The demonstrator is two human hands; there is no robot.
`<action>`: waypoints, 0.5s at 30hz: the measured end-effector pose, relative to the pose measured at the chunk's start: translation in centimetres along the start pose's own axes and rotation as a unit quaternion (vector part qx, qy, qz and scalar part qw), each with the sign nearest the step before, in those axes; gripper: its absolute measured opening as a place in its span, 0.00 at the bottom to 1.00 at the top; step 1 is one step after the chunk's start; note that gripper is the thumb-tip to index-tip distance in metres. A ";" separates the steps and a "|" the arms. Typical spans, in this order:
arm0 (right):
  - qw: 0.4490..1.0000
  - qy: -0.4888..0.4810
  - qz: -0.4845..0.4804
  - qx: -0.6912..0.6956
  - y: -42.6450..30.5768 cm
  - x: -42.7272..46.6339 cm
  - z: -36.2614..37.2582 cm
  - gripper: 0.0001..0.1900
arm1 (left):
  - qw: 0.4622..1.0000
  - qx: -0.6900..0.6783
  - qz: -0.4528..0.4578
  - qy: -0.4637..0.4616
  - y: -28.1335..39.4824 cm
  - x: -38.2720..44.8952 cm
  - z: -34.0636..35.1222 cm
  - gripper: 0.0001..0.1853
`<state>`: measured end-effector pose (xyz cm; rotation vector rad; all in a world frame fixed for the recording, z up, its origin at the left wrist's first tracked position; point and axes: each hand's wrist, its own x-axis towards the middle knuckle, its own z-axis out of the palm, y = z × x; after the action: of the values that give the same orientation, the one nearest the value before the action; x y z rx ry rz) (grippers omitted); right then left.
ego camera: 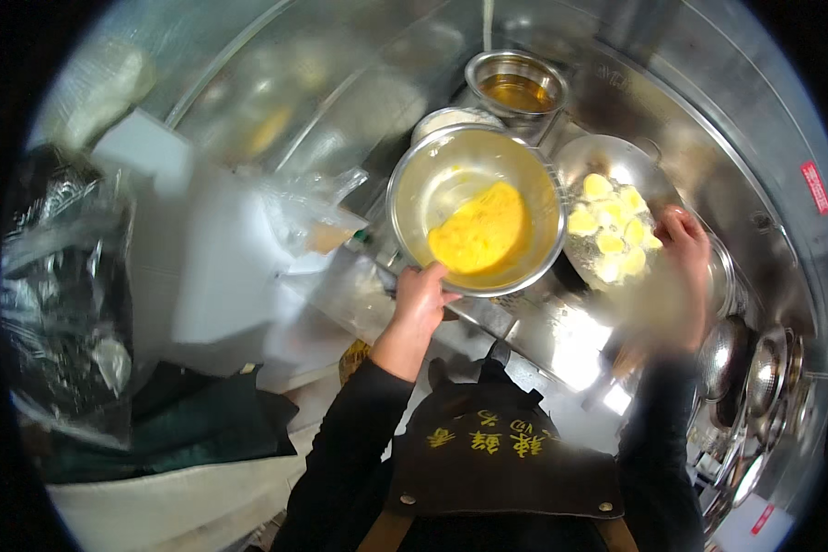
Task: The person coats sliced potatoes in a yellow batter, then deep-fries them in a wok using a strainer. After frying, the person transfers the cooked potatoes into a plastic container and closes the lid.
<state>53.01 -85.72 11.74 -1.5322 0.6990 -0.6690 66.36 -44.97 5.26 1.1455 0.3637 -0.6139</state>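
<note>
My left hand (pixel 421 297) grips the near rim of a wide stainless steel bowl (pixel 424 169), which is tilted towards me. A yellow mixture (pixel 486 228) like beaten egg or batter has pooled on the bowl's near side. Just right of the bowl sits a metal wok (pixel 579 155). Several pale yellow pieces (pixel 610 241) lie close together in its bubbling oil. My right hand (pixel 686 252) is over the wok's right side with its fingers drawn together. Whether anything is between those fingers cannot be seen, and the area below the hand is blurred.
Behind the large bowl stand a steel bowl of amber liquid (pixel 517 93) and a partly hidden bowl of pale contents (pixel 455 119). Metal strainers and ladles (pixel 724 352) hang or lie at the right. Clear plastic bags (pixel 69 276) cover the left side.
</note>
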 end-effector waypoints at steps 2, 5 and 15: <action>0.993 -0.051 0.002 0.105 -1.0 -1.0 1.1 0.09 | 1.000 -0.005 0.012 -0.005 0.0 0.0 0.5 0.22; 0.986 -0.122 -0.008 0.111 -2.8 -3.2 4.4 0.06 | 1.000 -0.001 0.008 0.004 -0.4 -0.5 1.3 0.24; 0.884 -0.332 -0.159 -0.288 -4.7 -10.4 15.8 0.10 | 0.998 -0.065 -0.005 -0.016 -4.3 -4.8 0.2 0.22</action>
<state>58.57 -67.37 15.15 -2.2946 0.1051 -0.1180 59.91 -45.07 4.94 1.0098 0.3780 -0.6085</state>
